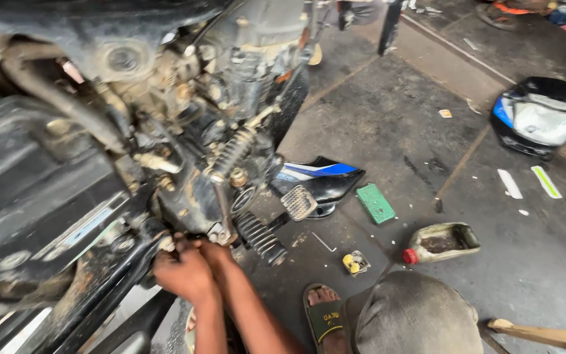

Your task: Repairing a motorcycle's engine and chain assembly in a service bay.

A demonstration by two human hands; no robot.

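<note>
Both hands work at the underside of the grimy black motorcycle engine point(185, 131). The left hand point(181, 272) and the right hand point(216, 252) press together against a small fitting at the engine's lower edge; what the fingers grip is hidden. A ribbed black rubber footpeg point(261, 237) sits just right of the hands, with a metal brake pedal point(298, 202) above it. On the dark concrete floor point(394, 131) lie a blue-and-white body panel point(322, 177), a green rectangular pad point(375, 203), a cut-open plastic oil can with red cap point(441, 242) and a detached headlight cowl point(538, 118). A sandalled foot point(325, 314) rests near a grey-clad knee point(414, 314).
</note>
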